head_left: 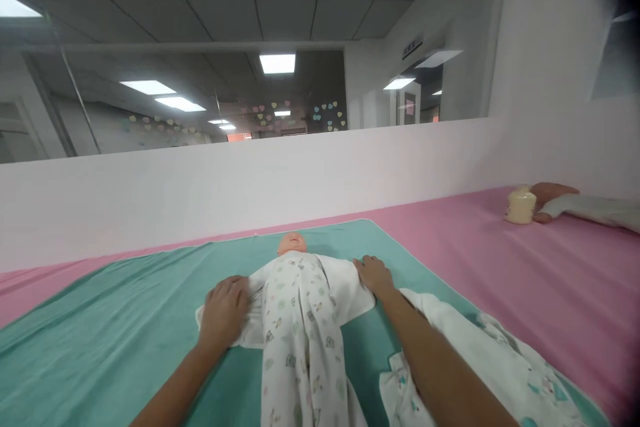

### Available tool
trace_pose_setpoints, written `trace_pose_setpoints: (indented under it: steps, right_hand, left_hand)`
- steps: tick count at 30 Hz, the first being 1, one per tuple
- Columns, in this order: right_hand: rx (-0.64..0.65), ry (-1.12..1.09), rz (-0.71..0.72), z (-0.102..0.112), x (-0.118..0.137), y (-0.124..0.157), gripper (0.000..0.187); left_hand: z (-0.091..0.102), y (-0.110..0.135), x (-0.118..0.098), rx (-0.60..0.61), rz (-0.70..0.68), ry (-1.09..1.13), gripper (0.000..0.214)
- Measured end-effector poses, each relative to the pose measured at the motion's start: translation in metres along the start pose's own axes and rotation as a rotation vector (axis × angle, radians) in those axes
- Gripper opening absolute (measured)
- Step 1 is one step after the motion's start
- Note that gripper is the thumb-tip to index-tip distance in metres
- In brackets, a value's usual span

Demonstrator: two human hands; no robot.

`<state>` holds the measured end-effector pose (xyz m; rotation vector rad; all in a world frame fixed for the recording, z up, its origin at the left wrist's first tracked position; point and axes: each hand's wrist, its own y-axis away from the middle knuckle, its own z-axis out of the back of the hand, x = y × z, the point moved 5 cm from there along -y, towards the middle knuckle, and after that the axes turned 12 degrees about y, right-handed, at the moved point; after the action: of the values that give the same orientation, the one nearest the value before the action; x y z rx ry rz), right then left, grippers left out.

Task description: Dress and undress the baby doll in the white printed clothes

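A baby doll (292, 241) lies on its back, only its head showing above a white printed baby gown (300, 320). The gown is spread over the body, its wide sleeves out to both sides. On the sleeve at the left rests my left hand (225, 310), slightly blurred, fingers laid over the cloth. My right hand (375, 275) touches the outer end of the other sleeve (345, 287), its fingers stretched and a little apart. Beneath everything is a green sheet (150, 307). Whether cloth is pinched under either palm is hidden.
Beside my right forearm lies a crumpled white cloth with green prints (460, 333). On the pink cover (450, 240) at the far right stand a pale yellow bottle (521, 205) and another doll (555, 192) in light clothing. A white wall (225, 193) with windows borders the back.
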<state>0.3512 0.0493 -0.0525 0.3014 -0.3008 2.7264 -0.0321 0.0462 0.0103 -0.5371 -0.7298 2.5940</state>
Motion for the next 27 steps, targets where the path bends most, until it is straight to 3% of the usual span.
trace_pose_setpoints:
  steps: [3, 5, 6, 9, 13, 17, 22, 27]
  right_hand:
    - [-0.022, -0.005, -0.122, 0.002, -0.007, -0.006, 0.052]
    - [-0.003, -0.011, -0.148, 0.000, -0.013, -0.009, 0.048]
    - [0.012, -0.017, -0.146, -0.001, -0.016, -0.010, 0.045]
    - [0.048, -0.046, -0.118, -0.006, -0.020, -0.014, 0.032]
    - [0.017, -0.115, -0.125, -0.005, -0.021, -0.020, 0.031]
    - [-0.066, -0.196, -0.203, 0.001, -0.028, -0.022, 0.039]
    - [-0.199, -0.283, -0.288, 0.006, -0.038, -0.018, 0.051]
    - [-0.270, -0.333, -0.251, 0.002, -0.033, -0.018, 0.056]
  left_hand:
    - [-0.014, -0.032, -0.084, 0.122, -0.169, 0.037, 0.037]
    - [-0.039, -0.055, -0.132, 0.319, -0.209, -0.030, 0.034]
    - [-0.056, -0.064, -0.148, 0.465, -0.195, -0.112, 0.032]
    - [-0.092, -0.084, -0.177, 0.607, -0.168, -0.175, 0.020]
    - [-0.112, -0.092, -0.181, 0.636, -0.158, -0.199, 0.039]
    - [-0.102, -0.093, -0.169, 0.669, -0.174, -0.193, 0.057]
    - [-0.087, -0.093, -0.151, 0.724, -0.153, -0.220, 0.055]
    - [-0.100, -0.085, -0.160, 0.755, -0.204, -0.223, 0.040]
